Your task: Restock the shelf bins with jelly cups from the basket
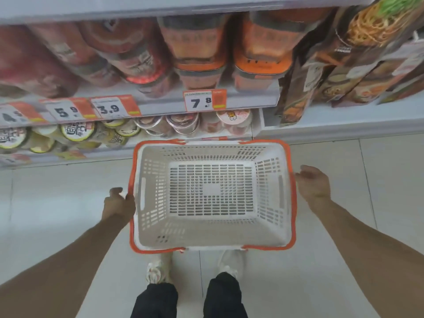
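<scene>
**Mia:** Where is the basket?

**Ben:** The white plastic basket with holes and an orange rim [270,180] is low down in front of the person, over the pale tiled floor [68,203]. It is right in front of the shelves. I can see all the way to its bottom, and I see only plastic in there.

**Mia:** Who has it?

**Ben:** The left hand [119,203] is at the left side of the basket. Its fingers [129,198] curl round the orange rim and grip it.

**Mia:** And the other hand?

**Ben:** The right hand [313,182] is just beside the right side of the basket. Its fingers [300,175] are loose and a little bent, close to the orange rim. I cannot tell if they touch it. They hold nothing.

**Mia:** Where are the jelly cups?

**Ben:** Small round cups with pink and white lids [190,122] lie on the low shelf, just past the far edge of the basket. More cups with yellow-green lids [78,131] lie to the left of them. They are well apart from both hands.

**Mia:** What else is there?

**Ben:** White price tags with orange ends [204,101] are on the shelf edge above. Blurry orange tubs [259,53] stand higher up. Two white shoes [156,271] peek out under the basket.
</scene>
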`<state>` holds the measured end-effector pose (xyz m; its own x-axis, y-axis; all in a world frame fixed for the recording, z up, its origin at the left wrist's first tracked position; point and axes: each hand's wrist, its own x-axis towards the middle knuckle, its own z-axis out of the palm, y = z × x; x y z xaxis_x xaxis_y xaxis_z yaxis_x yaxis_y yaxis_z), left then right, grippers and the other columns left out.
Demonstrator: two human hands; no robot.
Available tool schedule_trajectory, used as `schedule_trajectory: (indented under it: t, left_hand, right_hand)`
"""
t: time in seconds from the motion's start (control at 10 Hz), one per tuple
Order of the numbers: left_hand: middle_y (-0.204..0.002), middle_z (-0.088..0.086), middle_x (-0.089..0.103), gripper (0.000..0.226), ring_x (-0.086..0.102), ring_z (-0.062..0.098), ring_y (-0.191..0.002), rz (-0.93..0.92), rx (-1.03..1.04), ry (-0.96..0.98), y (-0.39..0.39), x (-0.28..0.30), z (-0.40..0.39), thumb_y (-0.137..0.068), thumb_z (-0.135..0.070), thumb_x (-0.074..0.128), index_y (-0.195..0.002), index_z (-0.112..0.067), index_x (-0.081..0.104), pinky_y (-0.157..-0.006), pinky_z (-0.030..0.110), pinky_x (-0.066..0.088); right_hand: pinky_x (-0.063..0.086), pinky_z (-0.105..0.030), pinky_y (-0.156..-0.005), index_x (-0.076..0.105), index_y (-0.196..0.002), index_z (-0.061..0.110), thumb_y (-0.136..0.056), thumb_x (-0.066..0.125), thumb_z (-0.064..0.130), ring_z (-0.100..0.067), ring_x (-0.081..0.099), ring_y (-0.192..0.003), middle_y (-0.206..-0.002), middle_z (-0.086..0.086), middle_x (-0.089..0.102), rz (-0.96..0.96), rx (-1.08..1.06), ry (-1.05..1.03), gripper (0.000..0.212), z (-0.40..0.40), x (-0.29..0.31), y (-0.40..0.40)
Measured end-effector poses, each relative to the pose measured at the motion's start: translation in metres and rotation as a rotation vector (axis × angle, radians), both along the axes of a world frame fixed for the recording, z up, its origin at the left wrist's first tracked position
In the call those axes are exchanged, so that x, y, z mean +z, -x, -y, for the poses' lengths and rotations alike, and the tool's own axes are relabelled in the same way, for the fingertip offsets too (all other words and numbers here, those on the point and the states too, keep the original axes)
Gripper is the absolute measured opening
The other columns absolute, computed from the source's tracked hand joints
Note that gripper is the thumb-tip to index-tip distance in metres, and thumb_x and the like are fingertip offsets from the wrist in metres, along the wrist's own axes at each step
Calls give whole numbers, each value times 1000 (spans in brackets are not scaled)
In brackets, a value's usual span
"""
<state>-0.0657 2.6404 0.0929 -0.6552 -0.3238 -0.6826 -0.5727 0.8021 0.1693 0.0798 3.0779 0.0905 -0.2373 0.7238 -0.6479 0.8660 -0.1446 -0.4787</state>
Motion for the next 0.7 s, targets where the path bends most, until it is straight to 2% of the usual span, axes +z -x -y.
schedule_trajectory:
  t: [0.1,0.2,0.3,0.4,0.5,0.6,0.7]
  left_hand:
    - [-129,23,56,48,55,40,-116,222,78,-7,-18,-20,1,-100,-18,47,-142,3,39,-95,42,46]
    - [-125,29,57,43,56,46,-114,271,150,-38,-29,-38,0,-95,-13,50,-132,7,42,-94,48,48]
    - [-130,32,54,48,55,48,-118,254,197,-64,-23,-46,-1,-93,-11,52,-136,7,39,-96,51,48]
    - [-106,25,61,39,60,37,-86,254,185,-83,-18,-46,7,-88,-8,52,-125,4,46,-75,43,51]
    - [-102,21,61,42,53,30,-78,237,182,-151,-17,-38,12,-90,-6,53,-131,-1,51,-72,37,46]
    - [-138,22,55,53,56,40,-114,190,241,-210,-15,-19,10,-96,-8,55,-147,-9,44,-97,43,45]
    - [-132,18,60,43,59,37,-108,111,253,-256,-10,10,3,-96,-9,55,-139,-9,51,-87,37,43]
  right_hand:
    - [46,-38,-104,61,-128,15,-88,66,19,-32,61,-116,-125,-12,66,179,10,-34,41,12,-10,-19]
    - [50,-40,-96,62,-128,16,-90,62,20,-34,62,-108,-120,-12,67,239,38,15,39,38,-17,-28]
    - [47,-38,-89,66,-117,12,-90,57,16,-31,58,-94,-107,-12,66,202,48,-10,29,50,-21,-21]
    - [45,-42,-97,63,-126,15,-90,59,18,-37,59,-112,-120,-11,65,165,64,-4,37,53,-21,-10]
    - [46,-45,-103,55,-138,19,-83,62,30,-34,58,-118,-134,-6,62,152,96,77,56,47,-20,2]
    - [44,-42,-104,50,-139,16,-81,66,32,-32,56,-121,-133,-2,57,185,138,142,63,44,-12,11]
    - [51,-40,-95,57,-131,6,-81,67,29,-35,61,-113,-128,-16,61,329,237,102,56,52,2,13]
